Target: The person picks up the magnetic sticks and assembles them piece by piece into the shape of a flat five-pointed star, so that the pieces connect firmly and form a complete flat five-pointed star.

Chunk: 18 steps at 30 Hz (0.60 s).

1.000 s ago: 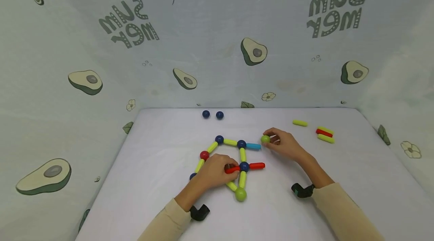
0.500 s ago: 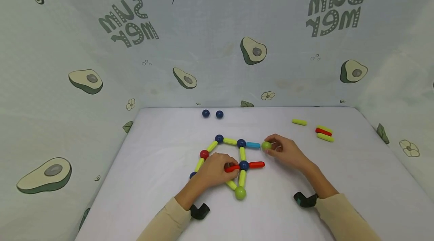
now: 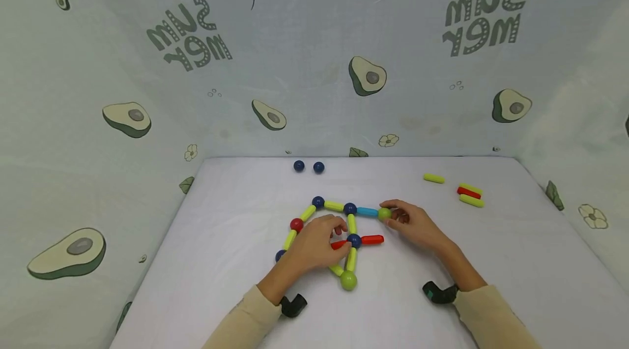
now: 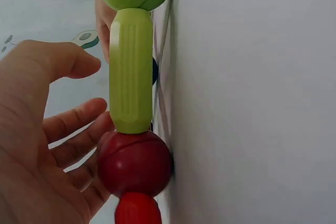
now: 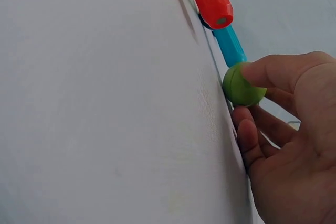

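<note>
A flat frame of toy construction rods and balls lies on the white table. My right hand [image 3: 415,224] pinches a green ball [image 3: 385,214], thumb on one side and fingers on the other, at the end of a blue rod [image 3: 367,211]. That rod runs from a dark blue ball [image 3: 350,208] on the frame's top right. Over the frame's middle, my left hand [image 3: 312,244] has thumb and fingers spread apart near a red rod [image 3: 338,244]. This rod meets the central blue ball [image 3: 354,240]; another red rod [image 3: 372,240] sticks out right. The left hand covers the frame's lower left.
Two loose dark blue balls [image 3: 308,166] lie at the table's back edge. At the back right are a single yellow-green rod [image 3: 434,178] and a red rod [image 3: 469,193] between two yellow-green ones. A printed cloth [image 3: 314,65] hangs behind the table [image 3: 236,185].
My right hand has brought the green ball down, then left against the blue rod's end, where a gap showed before. My left hand's fingers have lifted off the red rod and spread.
</note>
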### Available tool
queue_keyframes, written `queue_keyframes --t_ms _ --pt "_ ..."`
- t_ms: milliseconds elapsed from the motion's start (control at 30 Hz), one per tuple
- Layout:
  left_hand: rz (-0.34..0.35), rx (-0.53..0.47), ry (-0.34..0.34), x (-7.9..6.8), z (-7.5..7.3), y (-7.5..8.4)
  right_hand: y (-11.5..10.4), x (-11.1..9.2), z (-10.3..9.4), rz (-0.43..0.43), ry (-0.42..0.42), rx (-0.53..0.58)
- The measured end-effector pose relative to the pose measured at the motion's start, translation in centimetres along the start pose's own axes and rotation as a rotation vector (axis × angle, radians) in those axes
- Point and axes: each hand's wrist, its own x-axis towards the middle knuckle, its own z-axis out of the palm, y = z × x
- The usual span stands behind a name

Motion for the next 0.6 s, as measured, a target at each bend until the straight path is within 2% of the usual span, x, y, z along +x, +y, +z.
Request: queue_keyframes --t_ms 100,267,433,600 --pt "0.013 0.028 0.014 0.7 -0.1 1.3 0.1 -0.1 0.1 -0.017 0.001 0.016" --pt "0.006 0.059 -0.033 2.3 0.8 3.0 0.3 -0.3 0.2 -0.033 0.005 0.038" --pt "-0.034 0.110 -0.054 3.3 2.4 3.5 0.4 -0.4 0.2 -0.061 0.013 0.064" --pt "-0.089 0.084 -0.004 3.5 3.0 3.8 0.6 -0.5 0.3 -0.070 0.023 0.071"
